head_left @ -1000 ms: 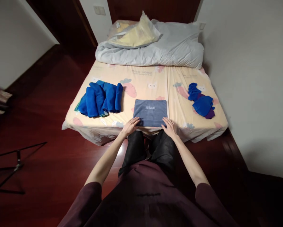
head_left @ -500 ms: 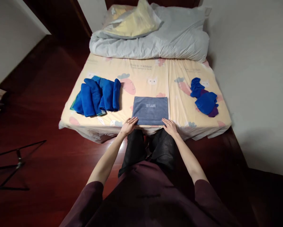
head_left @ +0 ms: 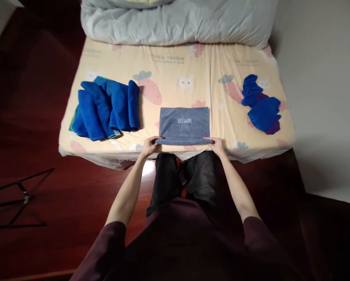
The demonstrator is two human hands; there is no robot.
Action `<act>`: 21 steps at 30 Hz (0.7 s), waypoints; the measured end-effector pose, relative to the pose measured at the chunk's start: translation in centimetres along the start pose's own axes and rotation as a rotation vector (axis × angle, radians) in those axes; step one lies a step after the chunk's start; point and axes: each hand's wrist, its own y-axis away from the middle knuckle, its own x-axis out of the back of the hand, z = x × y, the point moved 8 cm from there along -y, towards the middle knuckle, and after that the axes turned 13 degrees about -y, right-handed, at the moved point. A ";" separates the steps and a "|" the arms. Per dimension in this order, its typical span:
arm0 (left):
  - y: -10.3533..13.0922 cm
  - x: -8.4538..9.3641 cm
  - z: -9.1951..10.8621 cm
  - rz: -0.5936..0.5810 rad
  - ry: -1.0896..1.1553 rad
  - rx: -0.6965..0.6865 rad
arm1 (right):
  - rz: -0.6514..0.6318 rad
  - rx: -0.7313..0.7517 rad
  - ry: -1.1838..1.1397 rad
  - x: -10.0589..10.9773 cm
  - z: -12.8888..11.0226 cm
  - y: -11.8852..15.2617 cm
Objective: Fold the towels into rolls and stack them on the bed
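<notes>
A grey-blue towel [head_left: 183, 127] with white lettering lies on the bed near its front edge. Its near edge is turned over into a narrow roll. My left hand [head_left: 150, 146] pinches the left end of that roll, thumb and fingers closed on the cloth. At the right end, my right hand [head_left: 217, 146] grips the roll in the same way. Several blue rolled towels [head_left: 105, 107] sit in a pile to the left of the towel. To the right lie crumpled blue and purple cloths [head_left: 264, 113].
The bed [head_left: 181, 91] has a pale yellow sheet with carrot and rabbit prints. A grey quilt [head_left: 177, 23] is bunched at the far end. A black metal stand [head_left: 24, 195] is on the dark red floor at the left. A wall [head_left: 324, 97] borders the right side.
My hands went from lying flat on the towel's near corners to pinching its near edge, which is now rolled over away from me. The camera view has tilted downward.
</notes>
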 end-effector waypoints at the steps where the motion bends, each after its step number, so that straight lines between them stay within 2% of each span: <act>1: 0.0 0.0 -0.2 0.018 0.010 0.010 | -0.001 0.001 -0.006 0.1 -0.1 -0.1; 7: 0.6 -0.2 0.1 0.090 0.011 -0.011 | 0.017 0.005 -0.002 0.3 -0.5 -0.1; 10: 0.7 -0.1 0.2 0.137 0.004 -0.008 | 0.065 -0.010 -0.010 0.7 -0.2 -0.2; 15: 0.6 0.4 -0.6 0.212 0.048 0.051 | 0.189 -0.023 -0.090 1.2 0.3 -0.3; 21: 0.6 1.0 -1.3 0.263 0.105 0.082 | 0.194 0.013 -0.093 0.6 -0.4 -0.2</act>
